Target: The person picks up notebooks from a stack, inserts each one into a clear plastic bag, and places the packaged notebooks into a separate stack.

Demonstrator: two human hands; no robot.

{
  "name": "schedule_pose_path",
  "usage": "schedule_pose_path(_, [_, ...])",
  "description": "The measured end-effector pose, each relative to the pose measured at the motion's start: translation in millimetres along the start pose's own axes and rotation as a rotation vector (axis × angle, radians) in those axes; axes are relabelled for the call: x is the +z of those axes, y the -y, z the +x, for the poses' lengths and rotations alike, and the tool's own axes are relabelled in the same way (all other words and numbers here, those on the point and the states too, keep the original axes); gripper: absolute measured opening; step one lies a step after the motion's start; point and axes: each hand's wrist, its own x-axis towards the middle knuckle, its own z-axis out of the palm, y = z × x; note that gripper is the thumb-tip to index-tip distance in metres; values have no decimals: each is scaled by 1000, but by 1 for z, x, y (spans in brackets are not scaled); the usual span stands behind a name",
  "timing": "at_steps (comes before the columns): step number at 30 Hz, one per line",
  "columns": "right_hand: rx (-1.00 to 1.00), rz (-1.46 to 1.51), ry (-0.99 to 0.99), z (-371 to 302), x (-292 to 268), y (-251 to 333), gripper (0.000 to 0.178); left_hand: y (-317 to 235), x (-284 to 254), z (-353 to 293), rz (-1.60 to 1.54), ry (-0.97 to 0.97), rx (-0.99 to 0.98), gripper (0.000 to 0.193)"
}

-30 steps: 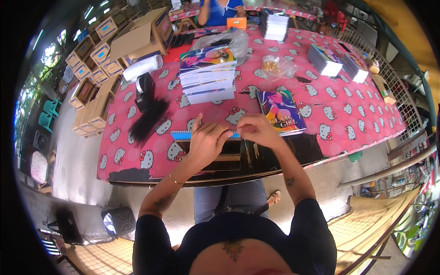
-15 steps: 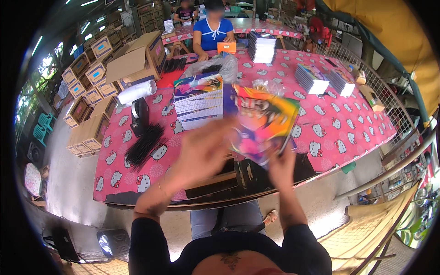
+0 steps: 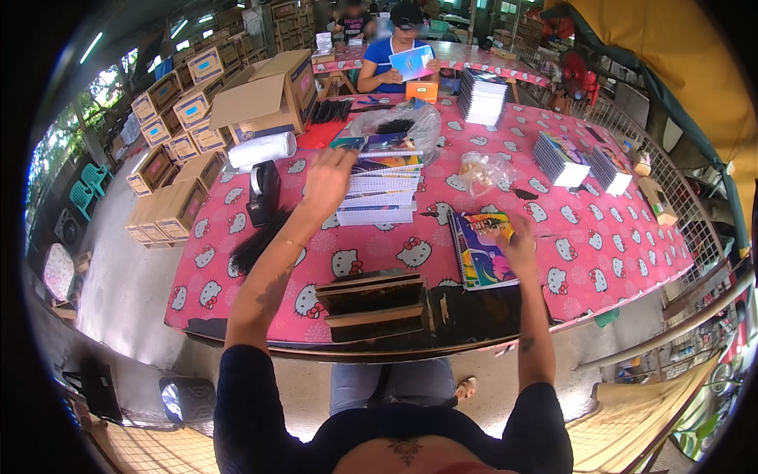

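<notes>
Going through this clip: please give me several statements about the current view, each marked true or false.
1. The left hand is at the tall notebook stack. True.
2. The black tape dispenser stands to the left of that stack. True.
3. The right hand is at the dispenser. False: it is at the colourful notebooks further right.
4. The co-worker across the table holds up a blue booklet. True.
5. The tablecloth is plain green. False: it is pink with white cat faces.
</notes>
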Motion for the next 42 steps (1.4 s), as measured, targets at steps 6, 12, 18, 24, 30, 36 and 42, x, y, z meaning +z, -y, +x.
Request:
schedule_pose_path(6, [-123, 834, 52, -36, 48, 150, 71, -72, -113, 6, -242, 30, -45, 23])
schedule_pose_path(12, [194, 978, 372, -74, 79, 122, 34, -93, -130, -30, -394, 150, -101, 23])
schedule_pose_path(18, [104, 759, 520, -72, 76, 129, 36, -94, -153, -30, -333, 226, -84, 26])
schedule_pose_path(24, [153, 944, 604, -66, 87, 138, 48, -97, -152, -43, -241, 249, -79, 23])
schedule_pose_path(30, [188, 968, 522, -89, 101, 146, 65, -116, -121, -145, -105, 76, -318, 36])
schedule_pose_path(36, [123, 737, 356, -101, 119, 133, 55, -142, -86, -195, -697, -20, -1065, 45])
schedule_pose_path(42, [123, 829, 311, -108, 91, 140, 43, 40, -39, -266, 232, 463, -511, 23])
